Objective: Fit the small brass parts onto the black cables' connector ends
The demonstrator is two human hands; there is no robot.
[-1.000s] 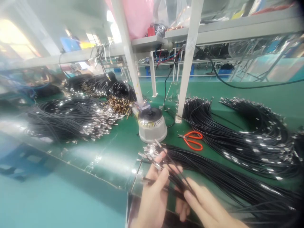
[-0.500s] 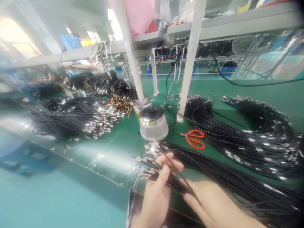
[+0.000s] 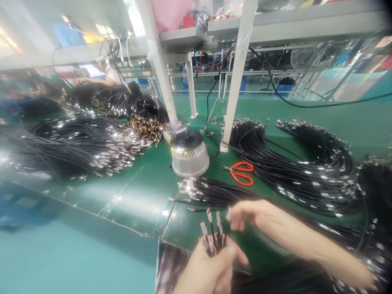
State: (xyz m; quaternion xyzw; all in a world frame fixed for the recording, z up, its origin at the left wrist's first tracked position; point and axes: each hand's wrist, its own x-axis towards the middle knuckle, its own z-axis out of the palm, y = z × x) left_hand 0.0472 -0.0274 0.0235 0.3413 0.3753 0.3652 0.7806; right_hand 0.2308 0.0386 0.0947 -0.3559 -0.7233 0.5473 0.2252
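My left hand [image 3: 216,263], low in the middle, is closed around several black cables, whose silvery connector ends [image 3: 209,215] stick up and fan out above the fist. To its right, my right hand [image 3: 245,214] has curled fingers. A silvery tip like the other cable ends shows at its fingertips; the rest of that cable is hard to make out. Just beyond both hands lies a bundle of black cables [image 3: 220,192], its metal ends pointing left. Orange-handled scissors [image 3: 241,173] rest on the green table [image 3: 134,204] behind the right hand.
A white round device with a dark top [image 3: 190,157] stands behind the bundle. Large cable coils lie left [image 3: 70,143] and right [image 3: 294,171]. White posts [image 3: 239,77] hold a shelf [image 3: 306,26] above the table. Another person [image 3: 107,73] is at the far left.
My right hand has come away from the bundle and lifted to the right. My left hand has moved lower, its cable ends now upright. The view has shifted slightly right.
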